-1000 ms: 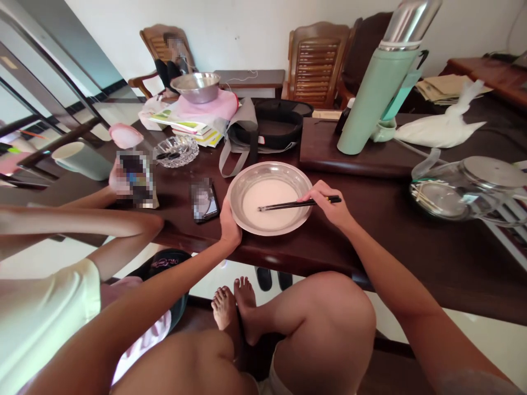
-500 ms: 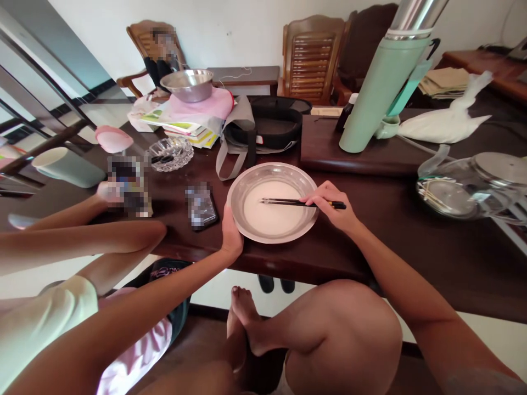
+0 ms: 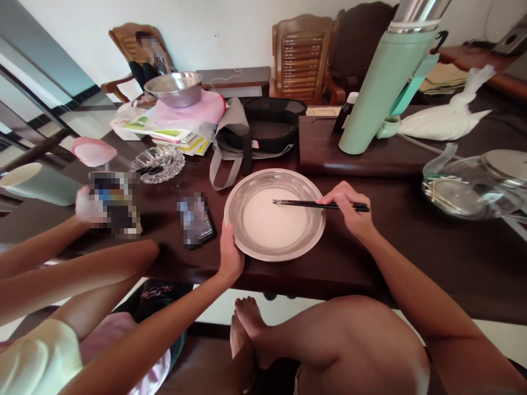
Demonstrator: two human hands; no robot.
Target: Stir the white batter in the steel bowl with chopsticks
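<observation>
**Over the near part of the bench (image 3: pixel 403 233), two hands at one steel basin (image 3: pixel 316 226)**

In the right hand (image 3: pixel 349 207), a pair of black chopsticks (image 3: pixel 304 204) is gripped between thumb and fingers, close to the thicker ends. This far hold probably lets the tips reach the middle while the fingers stay away from the white liquid (image 3: pixel 274 226). The tips are over the liquid; whether they dip into it, I cannot tell. The sticks lie nearly level and cross the right rim of the basin.

At the opposite side, the left hand (image 3: pixel 231 255) is closed on the basin, its thumb along the rim; its other fingers are mostly hidden. It seems placed there to keep the vessel from sliding, since the basin appears to sit near the front edge of the bench.

The right forearm comes up from the lower right corner, with the wrist nearly straight. The left forearm rises slantwise from the lower left, and its hand bends upward at the wrist.

Farther out, a phone (image 3: pixel 201 222) lies to the left of the basin, apart from it. Beyond the phone, another person's hand (image 3: pixel 87 207) holds an object too blurred to name. Behind the basin stands a black bag (image 3: pixel 267 137), and to the right rear a green vacuum flask (image 3: pixel 370 90), upright on a raised board (image 3: pixel 317 156).
</observation>
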